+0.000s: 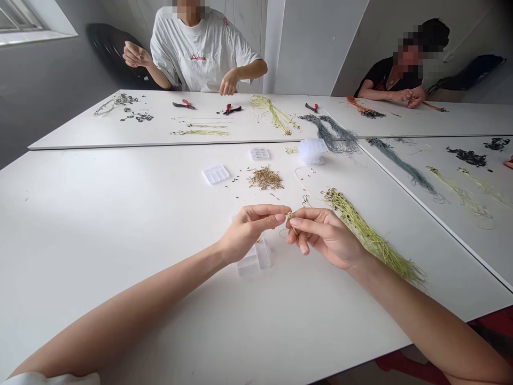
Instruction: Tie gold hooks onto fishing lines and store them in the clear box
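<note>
Two hands meet, left hand (pixel 250 232) and right hand (pixel 324 235), grips clamped on one small gold hook (pixel 291 221) (wrists inward).

Workshop, white tables (pixel 100 224), pliers (pixel 184 105), cord bundles (pixel 372 240)

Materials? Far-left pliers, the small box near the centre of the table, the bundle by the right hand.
Pliers: likely steel with red plastic grips; dark jaws, glossy red handles. Box: moulded plastic, translucent white, with cast compartments. Bundle: probably thin synthetic line, yellow-green, fine and limp; fibre can't be confirmed from here.
</note>
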`<state>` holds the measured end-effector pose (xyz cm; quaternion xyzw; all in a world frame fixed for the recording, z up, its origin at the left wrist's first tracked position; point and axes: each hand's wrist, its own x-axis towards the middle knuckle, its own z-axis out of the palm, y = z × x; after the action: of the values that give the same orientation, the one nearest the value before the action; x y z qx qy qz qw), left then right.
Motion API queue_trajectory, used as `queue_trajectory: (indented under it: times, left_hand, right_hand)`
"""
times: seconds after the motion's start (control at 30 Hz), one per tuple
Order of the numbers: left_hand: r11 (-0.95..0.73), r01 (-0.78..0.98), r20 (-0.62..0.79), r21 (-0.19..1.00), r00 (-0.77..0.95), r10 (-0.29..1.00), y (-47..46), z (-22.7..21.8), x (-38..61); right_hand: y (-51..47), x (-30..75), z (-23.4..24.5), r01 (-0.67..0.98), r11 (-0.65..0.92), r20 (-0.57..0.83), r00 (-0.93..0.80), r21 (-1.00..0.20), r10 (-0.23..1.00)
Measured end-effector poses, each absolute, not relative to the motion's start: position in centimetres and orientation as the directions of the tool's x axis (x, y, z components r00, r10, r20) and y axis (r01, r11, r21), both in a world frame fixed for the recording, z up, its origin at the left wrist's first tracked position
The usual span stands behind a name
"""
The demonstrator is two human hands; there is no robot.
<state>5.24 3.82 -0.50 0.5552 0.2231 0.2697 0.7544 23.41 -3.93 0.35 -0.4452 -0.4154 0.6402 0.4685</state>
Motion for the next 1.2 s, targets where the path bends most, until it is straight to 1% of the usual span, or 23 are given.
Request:
queue_trajectory:
  times: [0.1,0.23,0.3,0.43,0.5,0.6,0.67,0.73,0.8,0.9,1.07,1.2]
  left_hand:
    - [0.207,-0.141,-0.046,0.968,0.713,0.700,3.9,-0.8,5.2]
    - [0.143,-0.123,-0.027,0.982,0.656,0.754,3.9,-1.2,5.2]
    - [0.120,-0.085,-0.040,0.989,0.629,0.776,3.8,-1.2,5.2]
    - [0.086,-0.080,-0.015,0.993,0.640,0.769,3.5,-1.1,5.3]
    - [0.123,-0.115,-0.014,0.986,0.671,0.742,3.3,-0.9,5.3]
    - [0.289,-0.164,-0.066,0.943,0.759,0.647,3.1,-0.8,5.5]
    - [0.387,-0.175,-0.090,0.905,0.811,0.578,2.8,-0.8,5.6]
    - [0.434,-0.168,-0.106,0.885,0.836,0.539,2.6,-0.8,5.7]
    - [0.450,-0.157,-0.122,0.879,0.839,0.531,2.4,-0.9,5.7]
    - [0.460,-0.142,-0.149,0.876,0.828,0.540,2.2,-1.2,5.8]
    - [0.479,-0.148,-0.178,0.865,0.802,0.570,2.0,-1.4,6.0]
    - [0.466,-0.161,-0.164,0.870,0.797,0.582,2.0,-1.2,6.0]
  right_hand:
    - [-3.9,23.2,0.3,-0.174,-0.160,-0.145,-0.095,-0.972,0.985]
    - [-4.0,23.0,0.1,0.021,0.000,0.002,0.084,-1.000,0.996]
    - [-4.0,23.0,0.1,0.104,0.053,0.067,0.138,-0.993,0.988]
    - [-4.1,23.1,0.0,0.221,0.117,0.152,0.152,-0.968,0.977]
    - [-4.1,23.1,0.0,0.238,0.131,0.169,0.144,-0.962,0.975]
    - [-4.0,23.0,0.0,0.185,0.131,0.155,0.127,-0.974,0.980]
    - [-3.9,23.0,-0.1,0.100,0.116,0.129,0.132,-0.988,0.983]
    - [-3.9,22.8,-0.2,0.000,0.096,0.095,0.145,-0.995,0.985]
    - [-3.9,22.6,-0.2,-0.090,0.077,0.062,0.153,-0.993,0.986]
    - [-3.9,22.1,-0.3,-0.172,0.054,0.029,0.143,-0.984,0.989]
    - [-4.0,21.6,-0.8,-0.185,0.029,0.001,0.151,-0.982,0.989]
    - [-3.8,21.7,-1.2,-0.240,-0.011,-0.034,0.095,-0.971,0.995]
